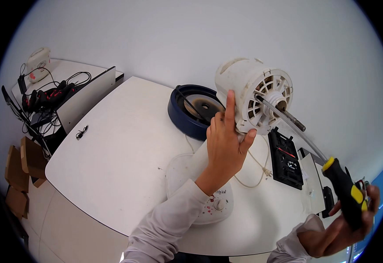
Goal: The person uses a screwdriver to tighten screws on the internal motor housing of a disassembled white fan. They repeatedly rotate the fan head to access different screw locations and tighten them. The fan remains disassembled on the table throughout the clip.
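A white electric fan stands on the table, stripped to its motor housing (239, 83), with the slotted front and metal shaft (294, 120) bare. My left hand (224, 147) grips the housing low down where it meets the neck, index finger stretched up its side and thumb at the front rim. In my right hand (338, 232) is a long screwdriver (303, 136) with a black and yellow handle. Its blade slants up to the left, and the tip reaches a slot in the housing's front. Below my left wrist sits the fan's base (185, 175) with a knob (219, 204).
Behind the fan lies a dark blue round ring-shaped part (180, 116). On the right are an open black tool case (284, 160) and a cord with a plug (267, 172). A small black cable (82, 132) lies left; cardboard boxes (18, 175) stand on the floor.
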Tool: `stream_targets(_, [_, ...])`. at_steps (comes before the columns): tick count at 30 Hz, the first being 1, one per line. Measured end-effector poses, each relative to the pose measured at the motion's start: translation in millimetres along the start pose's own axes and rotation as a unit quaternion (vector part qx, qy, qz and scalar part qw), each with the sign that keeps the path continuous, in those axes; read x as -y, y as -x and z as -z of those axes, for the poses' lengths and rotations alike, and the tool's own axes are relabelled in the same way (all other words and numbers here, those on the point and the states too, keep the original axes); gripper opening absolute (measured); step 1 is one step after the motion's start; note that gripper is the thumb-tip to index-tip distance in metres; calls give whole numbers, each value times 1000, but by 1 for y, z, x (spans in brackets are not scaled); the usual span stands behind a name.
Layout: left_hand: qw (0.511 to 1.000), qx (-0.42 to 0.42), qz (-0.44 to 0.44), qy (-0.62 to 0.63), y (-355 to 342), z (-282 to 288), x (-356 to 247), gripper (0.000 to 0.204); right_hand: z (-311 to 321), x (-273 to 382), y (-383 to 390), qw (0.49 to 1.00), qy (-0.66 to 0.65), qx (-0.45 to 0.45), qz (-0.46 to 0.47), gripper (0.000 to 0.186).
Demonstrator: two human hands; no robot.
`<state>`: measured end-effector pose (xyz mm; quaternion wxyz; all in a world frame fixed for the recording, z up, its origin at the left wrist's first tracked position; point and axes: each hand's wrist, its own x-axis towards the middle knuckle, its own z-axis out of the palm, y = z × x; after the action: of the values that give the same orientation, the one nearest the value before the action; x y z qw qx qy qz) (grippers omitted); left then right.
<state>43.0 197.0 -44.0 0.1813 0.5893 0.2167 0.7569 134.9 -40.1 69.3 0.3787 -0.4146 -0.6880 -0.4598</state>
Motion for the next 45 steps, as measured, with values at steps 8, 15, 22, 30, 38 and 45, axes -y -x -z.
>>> stream_targets(8, [1000,-3,-2,-17,-1,3,0,78,10,7,-10,994,103,23,-30,50])
stream_targets(15, [1000,-11,-5,-20,-1,2,0,77,7,8,-33,993,53,85,57,45])
stream_targets(22, [999,-6,-5,-31,2,2,-1,77,48,-5,-35,971,154,179,44,41])
stream_targets(30, [999,-23,-16,-36,0,1,-2,77,37,18,-36,976,155,156,-3,47])
stream_targets(38, [999,-16,-12,-46,1,3,0,76,44,31,-45,963,112,242,45,59])
stream_targets(45, [997,17,-20,-76,0,7,-6,76,47,25,-67,919,18,319,231,63])
